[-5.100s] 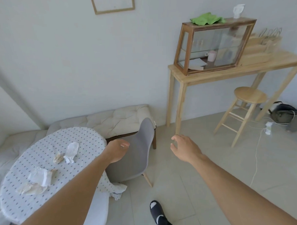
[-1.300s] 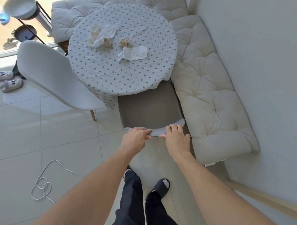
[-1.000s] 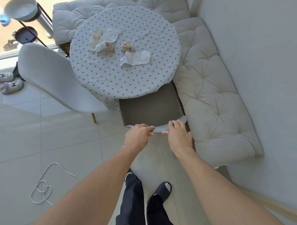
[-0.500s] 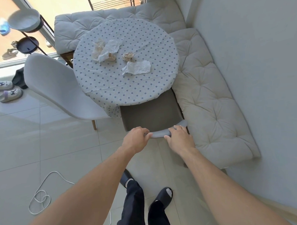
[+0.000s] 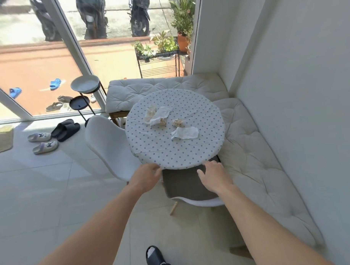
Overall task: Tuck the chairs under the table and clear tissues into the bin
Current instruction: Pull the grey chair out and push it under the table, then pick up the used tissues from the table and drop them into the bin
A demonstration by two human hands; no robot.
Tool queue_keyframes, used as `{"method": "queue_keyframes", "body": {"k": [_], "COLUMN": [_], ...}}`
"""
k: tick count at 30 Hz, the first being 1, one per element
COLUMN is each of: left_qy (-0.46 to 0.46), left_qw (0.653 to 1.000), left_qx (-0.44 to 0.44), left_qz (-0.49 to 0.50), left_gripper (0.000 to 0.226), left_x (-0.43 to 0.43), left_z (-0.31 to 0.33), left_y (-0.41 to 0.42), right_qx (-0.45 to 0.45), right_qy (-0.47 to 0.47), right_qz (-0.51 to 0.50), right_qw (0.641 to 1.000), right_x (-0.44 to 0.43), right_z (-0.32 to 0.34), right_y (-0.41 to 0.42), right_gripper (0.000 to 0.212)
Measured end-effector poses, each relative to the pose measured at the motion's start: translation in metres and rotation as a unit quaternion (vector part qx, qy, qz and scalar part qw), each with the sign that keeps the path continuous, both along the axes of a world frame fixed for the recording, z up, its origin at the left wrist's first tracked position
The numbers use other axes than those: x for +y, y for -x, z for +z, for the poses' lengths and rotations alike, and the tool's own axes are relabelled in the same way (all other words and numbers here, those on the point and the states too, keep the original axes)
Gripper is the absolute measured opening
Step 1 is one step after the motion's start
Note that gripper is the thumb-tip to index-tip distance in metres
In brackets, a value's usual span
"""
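Both our hands have come off the grey chair [image 5: 189, 186], whose backrest they gripped half a second ago, and it now sits with its seat pushed in beneath the edge of the round table [image 5: 177, 154]. Our left hand [image 5: 146, 178] hangs loosely open, holding nothing, fingertips just at the hem of the dotted cloth. Our right hand [image 5: 215, 177] is spread flat and empty above the chair's back; we cannot tell whether it touches it. We judge this first chair as tucked.

That leaves the white chair [image 5: 111, 148], which stands to our left, angled beside the table and not yet under it. Several tissues [image 5: 185, 133] lie crumpled near the middle of the tabletop, untouched. We see no bin anywhere in this view, so we will have to find it before clearing. The cushioned bench [image 5: 250, 155] crowds the grey chair on the right, so there is little room to shift it further that way.
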State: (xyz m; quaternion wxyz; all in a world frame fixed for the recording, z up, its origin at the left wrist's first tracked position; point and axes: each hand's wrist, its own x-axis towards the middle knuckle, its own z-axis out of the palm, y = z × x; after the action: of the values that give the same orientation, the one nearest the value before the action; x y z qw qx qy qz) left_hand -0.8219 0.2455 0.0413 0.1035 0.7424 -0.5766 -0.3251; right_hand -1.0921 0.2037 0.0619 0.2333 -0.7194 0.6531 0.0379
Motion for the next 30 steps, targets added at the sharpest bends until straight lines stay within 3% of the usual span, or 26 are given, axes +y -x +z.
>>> {"method": "queue_keyframes", "body": {"k": [12, 22, 30], "left_qy": [0.066, 0.065, 0.071], "left_qw": [0.992, 0.983, 0.983], "left_qx": [-0.007, -0.012, -0.032], "left_qz": [0.108, 0.171, 0.168], "left_gripper": [0.039, 0.038, 0.036], "left_x": [0.002, 0.027, -0.013], "left_z": [0.073, 0.087, 0.092], "left_y": [-0.164, -0.268, -0.341], "right_qx": [-0.007, -0.004, 0.002], "right_qy": [0.058, 0.046, 0.032], "right_qz": [0.06, 0.123, 0.144], "right_qw": [0.996, 0.991, 0.989], "right_x": [-0.053, -0.084, -0.146], "right_z": [0.075, 0.07, 0.048], "right_y": [-0.142, -0.244, -0.32], "right_gripper": [0.049, 0.049, 0.047]}}
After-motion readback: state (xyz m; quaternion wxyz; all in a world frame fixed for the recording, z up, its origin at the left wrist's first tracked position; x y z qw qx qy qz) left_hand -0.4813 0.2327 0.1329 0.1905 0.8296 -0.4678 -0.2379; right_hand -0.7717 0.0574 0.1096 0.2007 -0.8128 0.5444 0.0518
